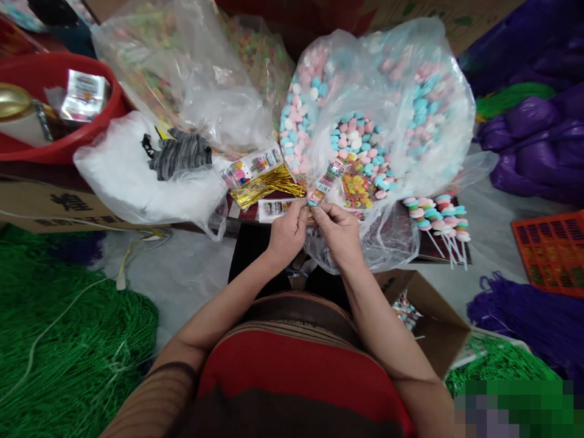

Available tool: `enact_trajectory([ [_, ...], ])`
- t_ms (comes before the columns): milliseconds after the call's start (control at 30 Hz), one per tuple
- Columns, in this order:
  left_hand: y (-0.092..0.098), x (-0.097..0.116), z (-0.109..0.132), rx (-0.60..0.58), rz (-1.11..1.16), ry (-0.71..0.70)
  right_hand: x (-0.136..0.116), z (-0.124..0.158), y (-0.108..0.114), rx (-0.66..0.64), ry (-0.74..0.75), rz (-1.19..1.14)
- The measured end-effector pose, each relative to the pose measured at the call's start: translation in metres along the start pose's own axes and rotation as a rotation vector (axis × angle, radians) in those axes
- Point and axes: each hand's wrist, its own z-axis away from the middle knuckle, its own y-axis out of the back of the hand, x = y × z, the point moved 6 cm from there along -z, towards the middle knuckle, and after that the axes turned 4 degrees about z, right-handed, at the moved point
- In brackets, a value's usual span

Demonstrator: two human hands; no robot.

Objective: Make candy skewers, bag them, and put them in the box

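While you pinch a narrow candy packet (325, 183) between the closed fingertips of your left hand (287, 231) and right hand (340, 234), it stands tilted just in front of the big clear bag (401, 79) of pink, blue and white sweets. A bundle of gold twist ties (267, 185) lies just left of your hands, beside more printed packets whose labels are too small to read. Finished candy skewers (438, 216) rest on the tabletop (422, 246) to your right. Black characters mark the carton (68, 205) at far left, cut off and unreadable, below a red basin (59, 155).
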Motion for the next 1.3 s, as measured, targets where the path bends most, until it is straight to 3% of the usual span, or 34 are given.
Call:
enact_trajectory([
  [200,-0.023,-0.020,0.011,-0.122,0.535,0.228,0.001,0.006,-0.008,0.031,-0.048,-0.025],
  [333,-0.020,-0.016,0.005,-0.155,0.601,0.200,-0.001,0.009,-0.009,0.010,-0.027,-0.086],
  [500,0.000,0.011,-0.014,-0.143,0.665,0.199,-0.017,0.015,-0.006,-0.098,0.130,0.121],
  [600,0.014,0.039,-0.005,-0.192,0.636,0.200,-0.027,0.014,-0.002,-0.135,0.202,0.173],
  [633,0.017,0.048,0.001,-0.230,0.591,0.181,-0.031,0.012,0.002,-0.122,0.218,0.180],
  [733,0.012,0.066,0.025,-0.511,0.431,0.048,-0.046,0.007,0.016,-0.020,0.272,0.208],
  [800,0.003,0.059,0.033,-0.622,0.378,0.070,-0.057,0.009,0.024,0.054,0.316,0.229],
  [833,-0.001,0.051,0.031,-0.623,0.387,0.130,-0.063,0.011,0.026,0.073,0.340,0.243],
  [933,-0.008,0.028,0.017,-0.532,0.625,0.375,-0.076,0.023,0.018,0.000,0.445,0.334],
  [1067,0.013,0.032,-0.002,-0.329,0.803,0.371,-0.073,0.029,0.002,-0.210,0.482,0.450],
  [1133,0.021,0.037,0.003,-0.396,0.713,0.344,-0.067,0.025,0.003,-0.241,0.447,0.458],
  [1233,0.016,0.030,0.018,-0.597,0.425,0.355,-0.069,0.019,0.010,-0.169,0.435,0.455],
  [1300,0.007,0.019,0.021,-0.603,0.390,0.390,-0.074,0.020,0.013,-0.096,0.449,0.442],
])
